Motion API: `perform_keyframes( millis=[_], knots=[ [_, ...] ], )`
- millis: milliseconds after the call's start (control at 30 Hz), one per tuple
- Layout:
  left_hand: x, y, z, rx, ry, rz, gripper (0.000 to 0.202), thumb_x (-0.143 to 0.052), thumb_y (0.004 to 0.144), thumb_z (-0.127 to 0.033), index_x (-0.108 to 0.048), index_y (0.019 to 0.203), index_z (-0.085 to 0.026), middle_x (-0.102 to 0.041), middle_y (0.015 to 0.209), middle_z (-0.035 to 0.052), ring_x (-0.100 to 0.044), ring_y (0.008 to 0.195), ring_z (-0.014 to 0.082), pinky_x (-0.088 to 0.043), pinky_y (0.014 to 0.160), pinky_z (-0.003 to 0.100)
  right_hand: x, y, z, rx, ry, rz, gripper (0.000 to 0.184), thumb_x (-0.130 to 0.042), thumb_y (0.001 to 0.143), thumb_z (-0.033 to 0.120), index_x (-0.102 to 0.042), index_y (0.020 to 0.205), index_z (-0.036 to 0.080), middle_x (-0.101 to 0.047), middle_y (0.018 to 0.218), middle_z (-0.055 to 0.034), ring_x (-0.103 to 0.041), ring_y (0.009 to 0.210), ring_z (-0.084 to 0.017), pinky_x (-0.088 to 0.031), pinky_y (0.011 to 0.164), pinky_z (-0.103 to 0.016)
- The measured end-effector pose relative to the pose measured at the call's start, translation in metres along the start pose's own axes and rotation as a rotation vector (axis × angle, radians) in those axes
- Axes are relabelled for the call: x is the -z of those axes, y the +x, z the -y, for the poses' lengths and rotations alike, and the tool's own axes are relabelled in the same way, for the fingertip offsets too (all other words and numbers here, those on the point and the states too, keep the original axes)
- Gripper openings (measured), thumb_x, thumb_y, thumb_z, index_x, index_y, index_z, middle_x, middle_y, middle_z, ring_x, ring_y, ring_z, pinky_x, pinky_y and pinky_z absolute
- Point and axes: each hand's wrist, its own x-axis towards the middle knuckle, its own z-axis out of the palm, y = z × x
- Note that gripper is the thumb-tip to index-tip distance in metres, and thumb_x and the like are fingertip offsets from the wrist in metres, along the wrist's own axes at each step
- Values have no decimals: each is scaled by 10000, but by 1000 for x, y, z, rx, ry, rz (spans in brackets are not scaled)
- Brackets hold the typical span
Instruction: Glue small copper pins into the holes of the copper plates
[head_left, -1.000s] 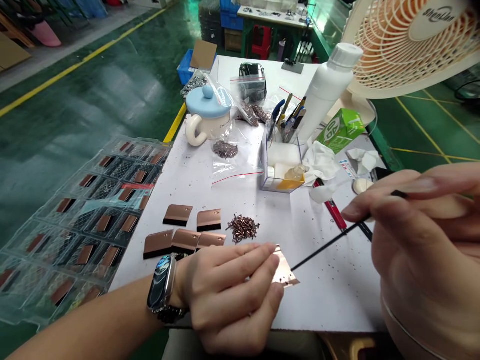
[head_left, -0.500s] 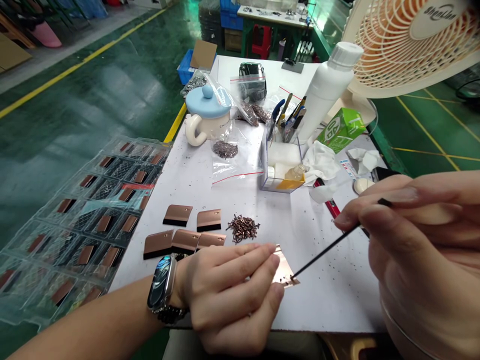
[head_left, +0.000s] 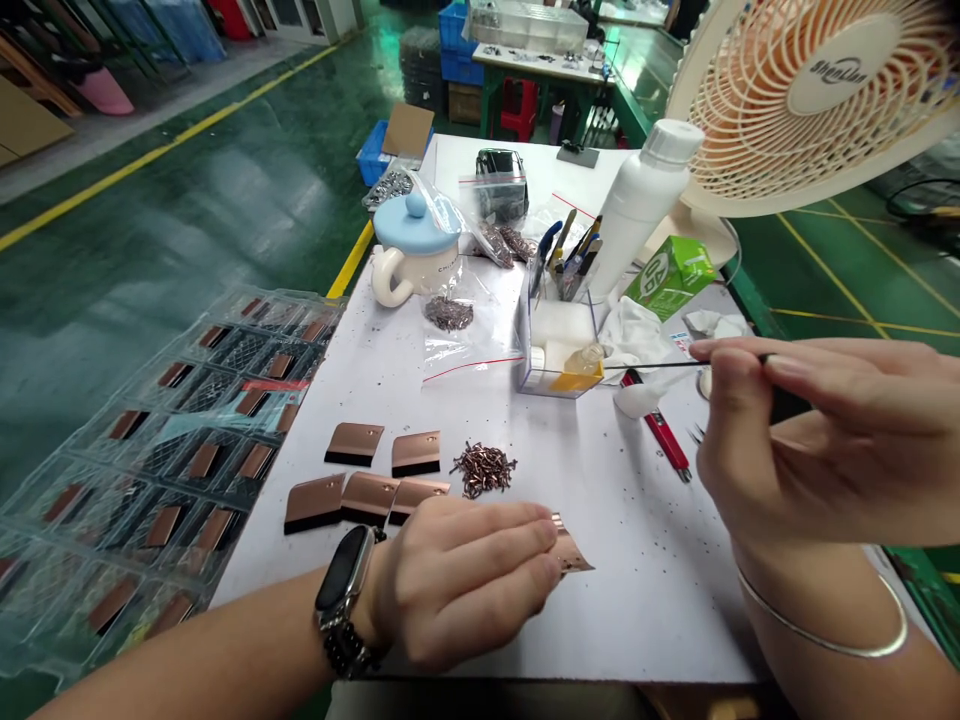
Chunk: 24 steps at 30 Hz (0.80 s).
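**What has just shifted?** The black rod [head_left: 660, 364], pinched between thumb and fingertips of the right hand [head_left: 810, 430], has lifted away from the copper sheet [head_left: 570, 553]. It now lies nearly level, its tip pointing toward the clear acrylic box [head_left: 525, 340], so the sheet's face is free of it.

**Where is the sheet, and what of the left hand?** The sheet lies on the white work surface [head_left: 652, 620], just at the fingertips of the left hand [head_left: 457, 580]. Those fingers are pressed together and curled over; whether they pinch the sheet cannot be told, since the thumb is hidden.

**What do the containers hold?** The box holds a white foam block [head_left: 559, 330] and a small glass bottle [head_left: 585, 358], with blue-handled pliers [head_left: 545, 262] upright at the back. A clear plastic bag [head_left: 480, 340] holds copper pins [head_left: 448, 314] — a loose pile of similar pins [head_left: 484, 470] lies nearer the hands. The clear blister tray [head_left: 300, 305] carries copper plates [head_left: 163, 526] in rows of cells.
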Motion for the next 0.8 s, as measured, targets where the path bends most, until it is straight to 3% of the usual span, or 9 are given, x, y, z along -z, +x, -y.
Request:
perform_keyframes(
  millis=[100, 167, 267, 333, 400, 533, 600, 700, 800],
  knots=[
    [-2, 1, -5, 110, -57, -41, 144, -672, 784, -57, -627, 921, -51, -764, 845, 137, -732, 871, 191, -576, 892, 231, -18, 9, 4, 86, -34, -255, 311, -699, 727, 100, -588, 937, 301, -686, 772, 9, -673, 731, -262, -465, 612, -413],
    [-6, 1, -5, 136, -79, -71, 195, -682, 758, -40, -614, 940, -60, -762, 825, 128, -736, 838, 183, -580, 872, 222, -29, 13, 8, 72, -29, -255, 262, -679, 752, 98, -582, 913, 280, -688, 752, 17, -675, 692, -238, -470, 609, -399],
    [-11, -1, -7, 227, -144, -106, 265, -668, 734, -3, -596, 968, -106, -762, 819, 102, -737, 780, 160, -605, 777, 206, -34, 19, 16, 28, -171, -94, 190, -661, 812, 200, -576, 972, 257, -702, 866, -17, -660, 694, -244, -456, 691, -455],
    [-14, -2, -9, 348, -219, -165, 287, -660, 726, 11, -599, 969, -130, -757, 805, 84, -733, 726, 157, -616, 708, 206, -28, 22, 25, -2, -201, 82, 376, -658, 831, 282, -508, 1173, 236, -654, 1115, -91, -647, 795, -275, -437, 768, -502],
    [-16, -3, -14, 489, -294, -227, 277, -671, 724, 2, -613, 954, -142, -747, 790, 72, -725, 688, 162, -624, 672, 221, -14, 23, 35, 8, -79, 213, 551, -668, 822, 318, -409, 1298, 219, -557, 1279, -133, -620, 921, -296, -430, 802, -493],
    [-21, -4, -21, 684, -355, -293, 212, -700, 724, -41, -627, 892, -147, -726, 742, 54, -711, 633, 158, -617, 598, 204, 8, 6, 48, 146, 241, 479, 288, -658, 823, 224, -553, 1090, 195, -650, 1062, -75, -597, 894, -236, -407, 751, -420],
    [-22, -4, -22, 708, -356, -289, 191, -701, 721, -48, -632, 872, -142, -719, 713, 49, -702, 603, 152, -602, 555, 185, 9, -9, 51, 108, 384, 554, 173, -634, 826, 149, -577, 989, 168, -661, 928, -61, -574, 804, -193, -400, 703, -389],
    [-23, -4, -20, 713, -337, -269, 191, -702, 719, -48, -635, 868, -147, -715, 701, 38, -701, 600, 147, -596, 545, 178, 1, -28, 56, -2, 535, 514, 153, -598, 820, 84, -574, 952, 157, -652, 821, -46, -548, 729, -158, -397, 631, -346],
    [-24, -5, -19, 681, -330, -258, 213, -702, 723, -48, -635, 893, -157, -724, 728, 38, -708, 628, 150, -607, 582, 191, -5, -37, 60, -23, 549, 461, 158, -577, 822, 70, -579, 949, 164, -660, 781, -35, -549, 696, -146, -398, 601, -330]
  ],
)
